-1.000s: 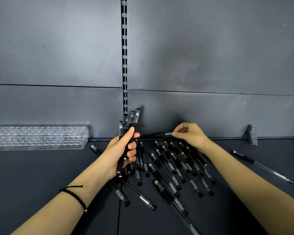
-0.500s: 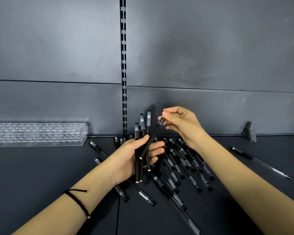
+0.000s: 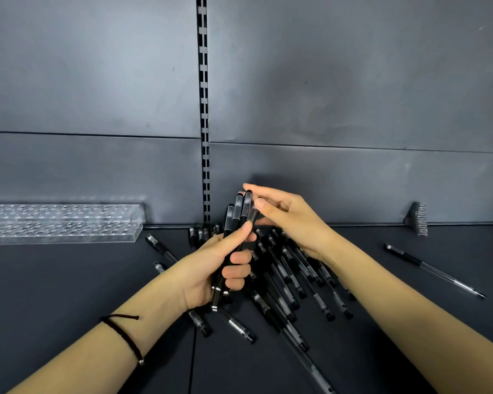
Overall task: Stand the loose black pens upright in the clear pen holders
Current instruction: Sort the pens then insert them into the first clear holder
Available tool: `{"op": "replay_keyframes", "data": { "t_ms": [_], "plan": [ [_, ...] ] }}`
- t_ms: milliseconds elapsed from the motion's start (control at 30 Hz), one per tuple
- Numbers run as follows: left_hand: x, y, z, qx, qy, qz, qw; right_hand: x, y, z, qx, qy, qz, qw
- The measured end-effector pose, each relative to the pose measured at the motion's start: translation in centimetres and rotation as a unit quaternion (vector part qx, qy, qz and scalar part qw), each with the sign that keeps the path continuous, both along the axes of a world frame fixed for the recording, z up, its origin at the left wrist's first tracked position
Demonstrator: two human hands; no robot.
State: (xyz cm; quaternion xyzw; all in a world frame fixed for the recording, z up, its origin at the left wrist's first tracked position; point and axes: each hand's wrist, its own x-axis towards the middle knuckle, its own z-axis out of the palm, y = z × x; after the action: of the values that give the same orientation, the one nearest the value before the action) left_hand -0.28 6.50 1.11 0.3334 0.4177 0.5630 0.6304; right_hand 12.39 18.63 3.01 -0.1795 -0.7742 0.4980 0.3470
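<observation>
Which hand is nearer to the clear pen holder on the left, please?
Left. The left hand, gripping a bundle of pens, sits right of the clear pen holder; the right hand is farther right, at the bundle's tops.

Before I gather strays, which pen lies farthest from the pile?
The pen far right, lying alone; the rest crowd the pile or the left hand.
</observation>
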Motion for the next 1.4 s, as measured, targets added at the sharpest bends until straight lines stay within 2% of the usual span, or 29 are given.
{"op": "replay_keyframes", "data": {
  "t_ms": [200,333,433,533,700,800,900,1067,1300,1400],
  "plan": [
    [0.0,-0.2,-0.2,0.008,0.025,0.007,1.000,0.0,-0.7,-0.2,0.060,-0.057,0.015,0.996],
    [-0.3,0.0,-0.2,0.024,-0.008,0.021,0.999,0.4,-1.0,0.5,0.045,-0.062,0.016,0.997],
    [-0.9,0.2,-0.1,0.041,-0.035,0.059,0.997,1.6,-0.3,1.3,0.051,-0.080,-0.013,0.995],
    [-1.2,0.4,0.0,0.061,-0.043,0.096,0.993,4.1,1.4,1.7,0.019,-0.106,-0.077,0.991],
    [-0.8,0.6,-0.3,0.081,-0.049,0.094,0.991,8.3,4.8,-0.5,0.050,-0.254,-0.182,0.949],
    [-0.2,0.4,-0.4,0.081,-0.051,0.092,0.991,9.4,5.8,-1.7,0.079,-0.302,-0.221,0.924],
    [0.4,0.3,-0.4,0.063,-0.013,0.118,0.991,10.1,6.7,-2.3,0.111,-0.339,-0.257,0.898],
    [2.5,1.5,0.0,0.043,-0.023,0.119,0.992,9.7,7.1,-3.1,0.108,-0.409,-0.258,0.869],
    [7.0,4.6,0.0,0.033,-0.064,0.109,0.991,9.5,7.1,-3.2,0.017,-0.346,-0.268,0.899],
    [7.1,5.1,-0.9,0.024,-0.063,0.127,0.990,9.7,6.5,-2.6,-0.041,-0.225,-0.278,0.933]
  ]
}}
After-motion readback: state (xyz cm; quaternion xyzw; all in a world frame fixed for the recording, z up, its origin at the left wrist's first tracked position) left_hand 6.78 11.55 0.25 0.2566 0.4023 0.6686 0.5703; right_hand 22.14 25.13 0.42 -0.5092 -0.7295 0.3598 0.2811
